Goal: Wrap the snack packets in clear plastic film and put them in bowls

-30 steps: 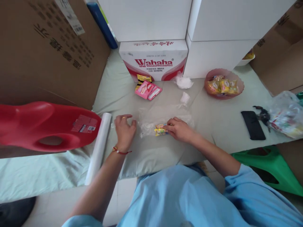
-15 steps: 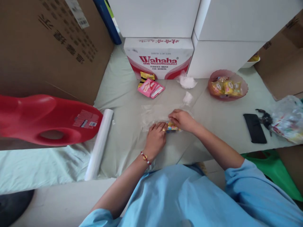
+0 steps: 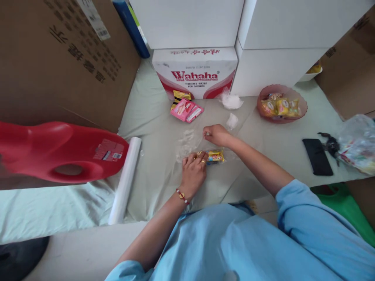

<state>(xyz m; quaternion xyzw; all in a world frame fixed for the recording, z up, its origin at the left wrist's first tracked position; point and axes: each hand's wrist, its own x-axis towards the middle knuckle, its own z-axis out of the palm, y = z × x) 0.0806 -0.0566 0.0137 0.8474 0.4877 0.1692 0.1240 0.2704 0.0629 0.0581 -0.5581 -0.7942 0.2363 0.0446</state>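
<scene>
Small yellow snack packets [image 3: 215, 156] lie side by side on the table, on thin clear plastic film [image 3: 186, 141]. My left hand [image 3: 193, 169] rests over their left end, its fingers curled over and pressing them down. A ring and a red bracelet show on this hand and wrist. Just beyond the packets, my right hand [image 3: 216, 135] is closed in a pinch, with a pale bit of what looks like the clear film showing at the fingers. The film's exact edges are hard to make out.
Pink packets [image 3: 186, 110] and crumpled white plastic [image 3: 231, 100] lie before a Wahaha carton [image 3: 197, 74]. Rightward are a pink bowl [image 3: 301, 107] of snacks and a black phone [image 3: 318, 157]. Leftward are a white roll [image 3: 125, 181] and a red jug [image 3: 70, 150].
My right hand has moved away from the packets, up and slightly left, uncovering more of them. My left hand has stayed on their left end.
</scene>
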